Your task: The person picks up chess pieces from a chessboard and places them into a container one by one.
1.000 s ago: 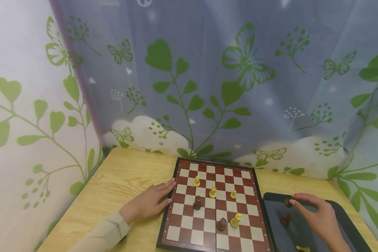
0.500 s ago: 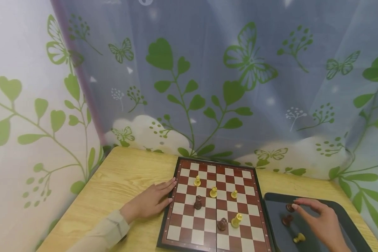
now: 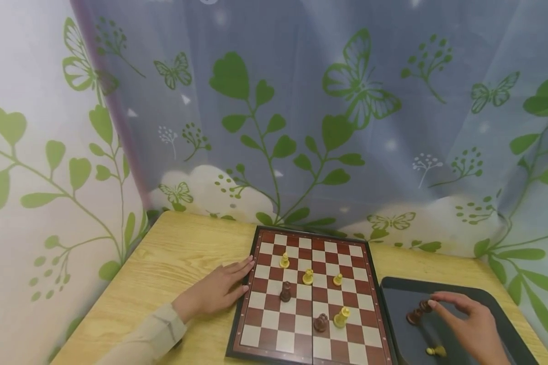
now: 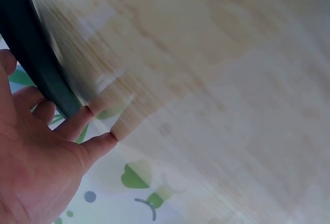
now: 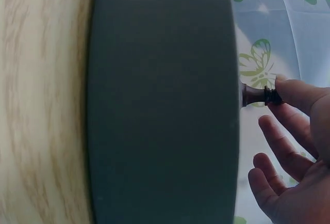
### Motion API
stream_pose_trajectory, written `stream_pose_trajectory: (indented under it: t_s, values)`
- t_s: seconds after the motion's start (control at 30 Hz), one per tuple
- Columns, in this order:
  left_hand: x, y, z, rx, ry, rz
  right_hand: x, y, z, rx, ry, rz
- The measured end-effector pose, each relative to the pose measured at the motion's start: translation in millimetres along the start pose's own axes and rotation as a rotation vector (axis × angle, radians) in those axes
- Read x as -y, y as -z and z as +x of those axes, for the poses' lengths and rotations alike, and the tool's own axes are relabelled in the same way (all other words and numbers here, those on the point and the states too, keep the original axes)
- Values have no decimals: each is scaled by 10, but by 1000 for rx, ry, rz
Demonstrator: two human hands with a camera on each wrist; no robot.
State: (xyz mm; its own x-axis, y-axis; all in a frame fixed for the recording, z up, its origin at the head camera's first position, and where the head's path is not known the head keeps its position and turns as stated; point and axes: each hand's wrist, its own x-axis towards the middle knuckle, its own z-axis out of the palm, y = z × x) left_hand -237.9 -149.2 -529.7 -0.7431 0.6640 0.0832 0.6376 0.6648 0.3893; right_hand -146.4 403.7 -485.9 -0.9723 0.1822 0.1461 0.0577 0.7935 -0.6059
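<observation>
My left hand (image 3: 214,291) lies on the table with its fingers extended, touching the left edge of the chessboard (image 3: 280,329). In the left wrist view, several fingers (image 4: 69,126) show beside the dark board edge. Over the tray on the right, my right hand (image 3: 470,322) pinches a dark brown chess piece (image 3: 423,306) with thumb and forefinger. Its narrow stem (image 5: 253,95) shows in the right wrist view; the other fingers are spread. Brown shapes overlap at the fingertips in the head view, so whether a second brown piece lies there I cannot tell.
The dark tray (image 3: 402,289) stands against the board's right side, with a yellow chess piece (image 3: 436,351) lying in it. Several yellow pieces, such as a tall one (image 3: 341,317), and brown pieces (image 3: 321,323) (image 3: 285,292) stand on the board. A patterned curtain (image 3: 301,101) hangs behind the table.
My right hand has shifted slightly toward me and to the right within the tray, with brown at its fingertips. The yellow piece there has come into fuller view. My left hand stays put.
</observation>
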Motion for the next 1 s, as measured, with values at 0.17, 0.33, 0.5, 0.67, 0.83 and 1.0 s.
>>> stream_pose_trajectory:
  t_s: [0.17, 0.33, 0.5, 0.67, 0.83, 1.0]
  values:
    - [23, -16, 0, 11, 10, -10, -27, 36, -2, 23, -41, -21]
    - [28, -17, 2, 11, 17, -12, -39, 66, -15, 15, -41, -30]
    - [14, -2, 2, 18, 15, -19, -50, 95, -25, 17, -50, -42]
    - [16, 8, 20, 12, 2, -15, -66, 120, -16, 28, -82, -48]
    - [18, 1, 20, 16, 9, -22, -114, 126, -12, 44, -97, -55]
    - [25, 0, 12, 17, 11, -21, -160, 124, -8, 47, -127, -57]
